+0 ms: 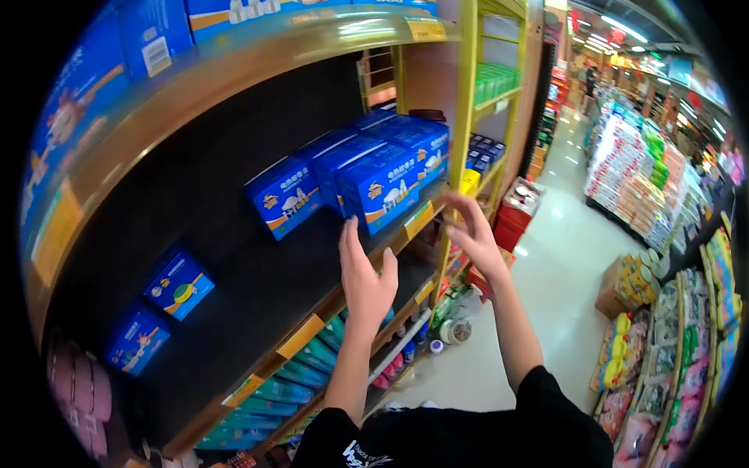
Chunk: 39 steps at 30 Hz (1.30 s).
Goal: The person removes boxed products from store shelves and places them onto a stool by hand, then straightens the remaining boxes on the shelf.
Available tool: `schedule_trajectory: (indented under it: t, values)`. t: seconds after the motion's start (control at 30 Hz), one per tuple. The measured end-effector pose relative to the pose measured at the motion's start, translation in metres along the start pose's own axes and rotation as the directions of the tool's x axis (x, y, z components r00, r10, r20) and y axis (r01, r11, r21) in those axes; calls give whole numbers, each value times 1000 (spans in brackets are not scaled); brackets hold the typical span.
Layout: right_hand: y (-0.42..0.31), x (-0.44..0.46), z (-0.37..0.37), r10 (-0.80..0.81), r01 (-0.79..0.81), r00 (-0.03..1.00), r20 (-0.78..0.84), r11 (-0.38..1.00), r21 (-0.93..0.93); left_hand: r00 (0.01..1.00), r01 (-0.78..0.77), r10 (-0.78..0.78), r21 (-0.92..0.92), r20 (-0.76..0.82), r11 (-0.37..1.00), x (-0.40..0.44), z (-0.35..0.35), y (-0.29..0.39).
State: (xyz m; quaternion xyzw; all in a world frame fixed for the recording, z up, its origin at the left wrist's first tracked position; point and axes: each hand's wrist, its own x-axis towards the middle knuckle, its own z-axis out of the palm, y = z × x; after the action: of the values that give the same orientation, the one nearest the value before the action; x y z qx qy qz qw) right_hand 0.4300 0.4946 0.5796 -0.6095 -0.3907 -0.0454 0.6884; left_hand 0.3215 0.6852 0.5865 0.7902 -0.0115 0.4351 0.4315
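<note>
Several blue boxes stand grouped on a dark shelf [234, 320]. My left hand [367, 281] is raised at the shelf's front edge, fingers apart and holding nothing, just below the front blue box [380, 189]. Whether its fingertips touch that box I cannot tell. Off the right end of the group is my right hand [473, 232], somewhat blurred, its thumb and fingers spread with nothing between them. Another blue box [287, 196] stands to the left of the front one, slightly apart. Farther left sit two smaller blue boxes [179, 284].
An upper shelf [257, 66] with blue packages overhangs this one. Yellow price tags [301, 335] line the front edge; teal packages [289, 382] fill the shelf below. A yellow rack post [463, 93] rises on the right, beside the aisle floor [550, 312]. Stacked goods [636, 175] stand across it.
</note>
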Motion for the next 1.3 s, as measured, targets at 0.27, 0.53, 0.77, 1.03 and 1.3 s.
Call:
schedule_trajectory:
  t: [0.27,0.53,0.77,1.03,1.3]
  values:
    - [39,54,41,-40,25,994,-102,989,-147,991,-99,85,137,100,986,23,16,-20]
    - [2,27,48,81,-13,947,-310,976,217,957,-289,289,-24,-10,957,15,5,-23]
    - [-37,-72,75,112,-57,786,-608,992,109,951,-257,296,-299,92,919,-25,-11,7]
    - [-90,-225,114,-164,194,282,-945,975,-112,799,-239,491,-566,347,789,-120,-22,56]
    - [-173,-348,134,-368,18,44,-929,930,-367,690,-43,576,-770,438,637,-207,-37,133]
